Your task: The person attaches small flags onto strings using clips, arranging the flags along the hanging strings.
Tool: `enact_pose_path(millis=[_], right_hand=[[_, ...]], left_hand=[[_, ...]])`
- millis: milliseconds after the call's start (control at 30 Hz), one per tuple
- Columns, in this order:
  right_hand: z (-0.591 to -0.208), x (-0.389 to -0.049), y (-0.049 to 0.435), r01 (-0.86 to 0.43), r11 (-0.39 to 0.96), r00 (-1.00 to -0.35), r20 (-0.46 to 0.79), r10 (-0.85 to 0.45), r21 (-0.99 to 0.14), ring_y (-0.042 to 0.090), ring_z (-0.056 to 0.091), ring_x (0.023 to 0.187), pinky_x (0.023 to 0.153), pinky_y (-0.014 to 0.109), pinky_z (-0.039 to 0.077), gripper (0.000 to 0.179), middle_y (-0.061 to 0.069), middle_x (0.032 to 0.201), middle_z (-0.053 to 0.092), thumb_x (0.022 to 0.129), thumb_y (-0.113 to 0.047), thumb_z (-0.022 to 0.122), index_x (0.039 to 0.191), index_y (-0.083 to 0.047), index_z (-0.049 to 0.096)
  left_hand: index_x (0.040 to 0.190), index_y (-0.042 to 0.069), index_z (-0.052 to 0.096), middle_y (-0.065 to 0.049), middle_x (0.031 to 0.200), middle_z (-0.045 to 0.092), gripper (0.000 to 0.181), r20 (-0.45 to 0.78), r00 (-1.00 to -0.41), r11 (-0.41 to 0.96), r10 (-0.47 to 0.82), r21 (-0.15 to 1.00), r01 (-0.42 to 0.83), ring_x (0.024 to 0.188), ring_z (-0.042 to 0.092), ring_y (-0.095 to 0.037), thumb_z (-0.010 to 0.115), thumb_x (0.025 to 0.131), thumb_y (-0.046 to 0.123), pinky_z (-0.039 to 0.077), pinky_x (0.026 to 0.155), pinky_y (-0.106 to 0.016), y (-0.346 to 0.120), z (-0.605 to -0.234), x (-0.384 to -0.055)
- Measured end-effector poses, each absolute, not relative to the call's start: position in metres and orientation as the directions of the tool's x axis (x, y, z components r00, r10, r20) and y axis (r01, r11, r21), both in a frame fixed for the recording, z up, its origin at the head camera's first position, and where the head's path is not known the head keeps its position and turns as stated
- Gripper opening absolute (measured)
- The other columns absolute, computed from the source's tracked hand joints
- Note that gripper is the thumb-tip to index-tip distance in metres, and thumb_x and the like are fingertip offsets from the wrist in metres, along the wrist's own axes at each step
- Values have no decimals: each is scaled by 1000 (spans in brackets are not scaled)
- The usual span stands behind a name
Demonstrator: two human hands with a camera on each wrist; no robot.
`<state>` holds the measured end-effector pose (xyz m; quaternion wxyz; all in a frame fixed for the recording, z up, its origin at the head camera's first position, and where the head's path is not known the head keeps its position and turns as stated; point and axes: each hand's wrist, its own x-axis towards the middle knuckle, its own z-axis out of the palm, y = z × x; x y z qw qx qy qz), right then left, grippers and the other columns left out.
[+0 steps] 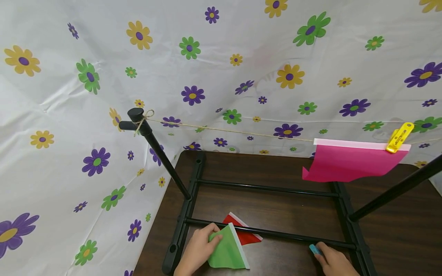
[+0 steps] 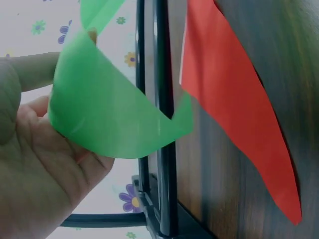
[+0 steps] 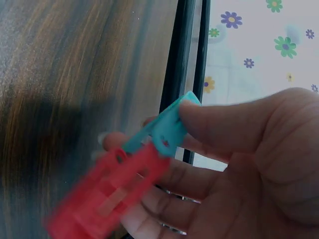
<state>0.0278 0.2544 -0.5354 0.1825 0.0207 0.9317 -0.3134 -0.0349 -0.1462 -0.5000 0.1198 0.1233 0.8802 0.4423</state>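
Note:
My left hand (image 1: 198, 248) pinches a green piece of paper (image 1: 226, 251) with a white strip along one edge, just above the table. In the left wrist view the green sheet bends into a curve beside the fingers. A red piece of paper (image 1: 251, 238), also white-edged, lies on the table behind it, partly under a frame bar. My right hand (image 1: 336, 262), near the frame's right side, holds a blue clothespin (image 3: 172, 124) between thumb and fingers. A red clothespin (image 3: 109, 194) overlaps the blue one in the right wrist view, across the fingers.
A black frame (image 1: 269, 232) stands on the dark wooden table (image 1: 276, 209), its two posts slanting upward. String (image 1: 224, 131) runs between the posts, tied at the left post (image 1: 152, 140). A pink sheet (image 1: 355, 161) hangs from it under a yellow clothespin (image 1: 399, 137). Flowered cloth (image 1: 221, 76) covers the background.

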Motion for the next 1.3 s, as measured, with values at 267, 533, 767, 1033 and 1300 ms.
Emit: enact_pose_path(millis=[267,533,767,1033,1300], right_hand=[[-528,25,257,105,829,-953,-293,-73,-549,29,68,85,74,48,58,9,5,91,66,102,-5,62,108,2,62],[-532,26,258,113,825,-952,-298,-69,-554,18,60,77,68,39,54,10,2,87,61,107,-8,56,113,-2,60],[-532,26,254,169,807,-940,-339,-41,-565,13,43,66,61,29,39,16,0,76,46,111,-12,48,101,-5,58],[-532,25,253,224,788,-937,-349,13,-574,15,44,63,58,27,40,28,1,72,45,107,-20,58,87,-1,56],[-536,28,249,246,764,-936,-352,26,-597,14,45,58,55,27,41,31,1,69,46,108,-26,57,90,-1,53]], left_hand=[[96,14,66,9,66,52,10,-88,-950,478,301,875,71,57,48,-3,70,100,22,45,54,-24,-142,-494,-37],[97,14,67,10,66,52,11,-84,-951,458,297,886,65,58,50,-2,69,100,23,46,56,-23,-142,-494,-36],[96,13,66,10,66,50,12,-81,-952,456,296,887,67,57,47,-3,70,100,24,44,56,-24,-144,-495,-36],[96,14,66,10,66,50,12,-101,-951,465,293,884,50,58,48,-3,69,101,25,45,57,-24,-144,-497,-36],[96,13,66,9,67,52,12,-92,-950,456,298,888,57,59,49,-3,69,100,24,45,56,-24,-145,-497,-36]])
